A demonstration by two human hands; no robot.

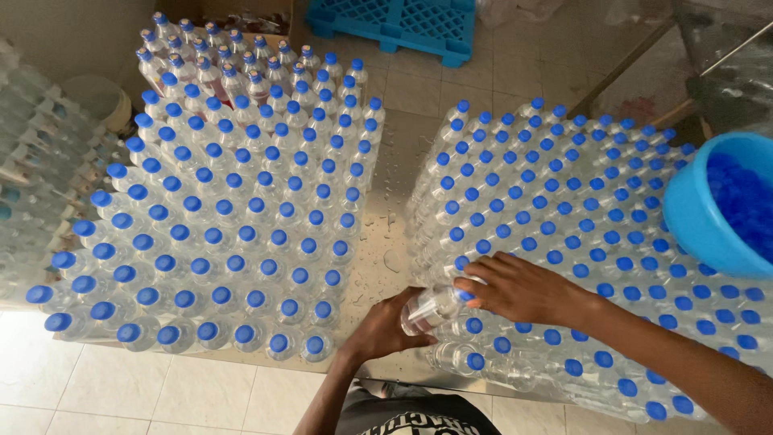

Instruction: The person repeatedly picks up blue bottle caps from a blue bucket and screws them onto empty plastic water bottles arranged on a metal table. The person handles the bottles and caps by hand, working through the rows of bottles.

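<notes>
Landmark: wet steel table (386,173), its bare strip running down the middle.

Left of the strip: dense block of upright clear bottles with blue caps (233,217). The back rows of that block carry reddish labels; the rest look unlabelled. Further left, off the table, stacked clear empties (32,153) and a pale bucket (97,97).

At the strip's near end: left hand (386,326) wrapped around the body of one clear bottle (427,308), tilted almost flat, cap end pointing right. Fingers closed round it, firm hold. Right hand (523,288) covers the bottle's blue cap, fingers curled over it; can't tell how tight. The bottle sits just at the left edge of the right block.

Right of the strip: second block of blue-capped bottles (580,209), packed to the table's near and right edges. Blue tub of loose blue caps (708,209) sits at its far right.

Behind the table: blue plastic pallet (394,24) on the tiled floor.

Open room: only the centre strip, with water drops on it.
</notes>
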